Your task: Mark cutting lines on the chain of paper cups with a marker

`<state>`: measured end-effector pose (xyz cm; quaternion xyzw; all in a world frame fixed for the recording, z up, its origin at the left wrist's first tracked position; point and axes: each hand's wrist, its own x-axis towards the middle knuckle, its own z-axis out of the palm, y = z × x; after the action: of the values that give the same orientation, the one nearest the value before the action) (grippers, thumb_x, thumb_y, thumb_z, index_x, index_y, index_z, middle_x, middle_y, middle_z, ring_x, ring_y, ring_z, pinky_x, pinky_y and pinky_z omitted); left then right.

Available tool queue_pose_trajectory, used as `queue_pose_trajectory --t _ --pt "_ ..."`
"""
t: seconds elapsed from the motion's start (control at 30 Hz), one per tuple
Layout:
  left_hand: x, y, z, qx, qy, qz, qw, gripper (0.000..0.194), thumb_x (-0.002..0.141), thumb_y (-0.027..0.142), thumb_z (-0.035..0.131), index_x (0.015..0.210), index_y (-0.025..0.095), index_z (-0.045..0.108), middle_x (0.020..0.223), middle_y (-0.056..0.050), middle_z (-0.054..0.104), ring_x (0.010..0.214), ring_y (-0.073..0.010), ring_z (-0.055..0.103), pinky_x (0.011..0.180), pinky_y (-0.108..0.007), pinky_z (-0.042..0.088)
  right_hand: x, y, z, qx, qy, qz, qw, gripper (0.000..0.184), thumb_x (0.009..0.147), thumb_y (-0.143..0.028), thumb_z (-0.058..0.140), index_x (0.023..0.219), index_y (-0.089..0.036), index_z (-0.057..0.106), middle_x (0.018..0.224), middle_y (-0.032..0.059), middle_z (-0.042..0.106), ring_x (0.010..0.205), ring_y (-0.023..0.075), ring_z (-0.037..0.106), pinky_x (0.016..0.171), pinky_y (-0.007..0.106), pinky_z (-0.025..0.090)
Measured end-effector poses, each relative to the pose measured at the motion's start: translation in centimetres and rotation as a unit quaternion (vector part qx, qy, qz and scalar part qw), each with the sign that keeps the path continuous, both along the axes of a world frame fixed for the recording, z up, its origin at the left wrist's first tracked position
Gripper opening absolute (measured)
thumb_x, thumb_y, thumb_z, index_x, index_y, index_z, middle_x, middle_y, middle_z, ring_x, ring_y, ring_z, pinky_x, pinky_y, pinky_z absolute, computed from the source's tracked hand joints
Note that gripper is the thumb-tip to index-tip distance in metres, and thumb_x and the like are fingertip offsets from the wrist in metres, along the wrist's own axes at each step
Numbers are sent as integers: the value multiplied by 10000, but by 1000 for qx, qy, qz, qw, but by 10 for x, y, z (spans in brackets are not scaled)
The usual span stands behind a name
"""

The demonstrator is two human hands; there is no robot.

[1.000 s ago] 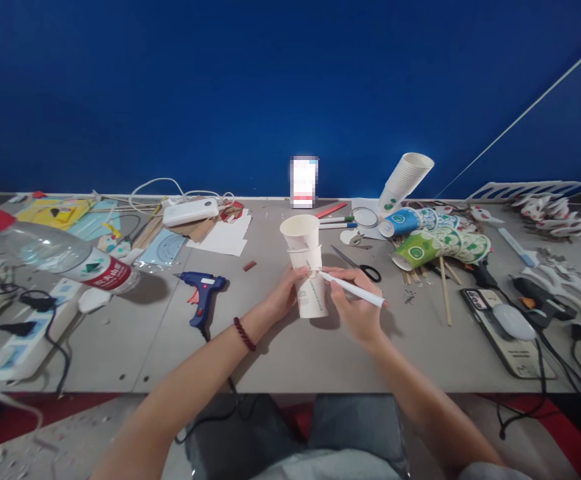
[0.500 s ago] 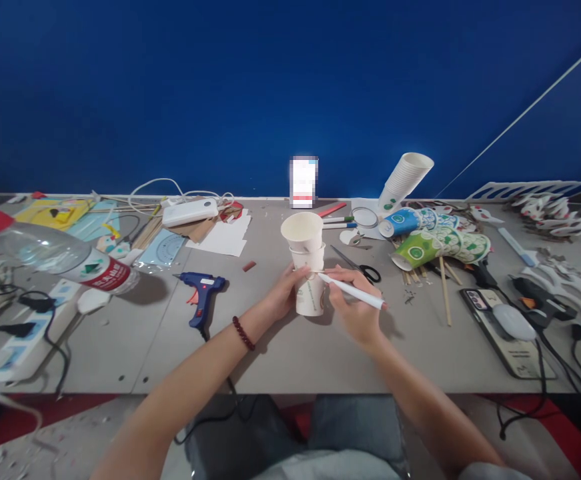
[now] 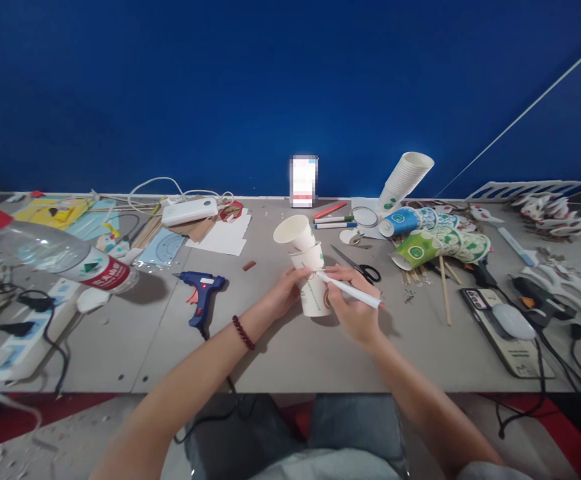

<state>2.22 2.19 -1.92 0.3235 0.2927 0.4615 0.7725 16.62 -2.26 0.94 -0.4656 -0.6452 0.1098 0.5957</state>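
Observation:
A stack of white paper cups [image 3: 306, 267] stands tilted to the left on the grey table [image 3: 290, 353], in the middle in front of me. My left hand [image 3: 285, 293] is closed round the stack's left side. My right hand [image 3: 353, 307] grips a white pen [image 3: 350, 291], and the pen's tip touches the cup wall just below the second rim. A dark red bead bracelet [image 3: 243, 333] sits on my left wrist.
A blue glue gun [image 3: 201, 291] lies left of the cups, scissors [image 3: 357, 264] behind them. Printed cups [image 3: 433, 240] and a leaning white cup stack [image 3: 404, 175] are at right. A water bottle [image 3: 50, 253] and power strip [image 3: 23, 340] lie at left; a phone [image 3: 500, 327] lies at right.
The cup stack has tipped over to the left, its top rim moving left and its base right. Both hands stayed on it, the pen tip still at the cup wall.

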Motion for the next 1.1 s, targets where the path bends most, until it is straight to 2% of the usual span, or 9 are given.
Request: queue_pose_trajectory --t 0.47,0.8,1.1 --pt "-2 -2 11 -5 15 -12 1000 415 702 417 759 992 124 706 1024 -140 723 961 -271 655 890 -377 467 1 -2 5 -25 4 18 1000 60 825 -198 618 795 -241 646 808 42 755 879 244 754 849 452 612" --pt "-2 -2 11 -5 24 -24 999 483 701 478 736 1016 112 723 1051 -149 729 977 -285 654 864 -368 479 0 -3 5 -34 37 38 998 75 812 -168 611 793 -233 645 810 43 751 913 251 754 837 427 608" --pt "-4 0 8 -13 18 -27 999 446 711 475 732 986 124 734 986 -125 741 931 -272 663 859 -361 481 2 -3 4 -50 50 35 997 56 814 -185 614 790 -231 636 811 51 750 904 258 760 791 416 616"
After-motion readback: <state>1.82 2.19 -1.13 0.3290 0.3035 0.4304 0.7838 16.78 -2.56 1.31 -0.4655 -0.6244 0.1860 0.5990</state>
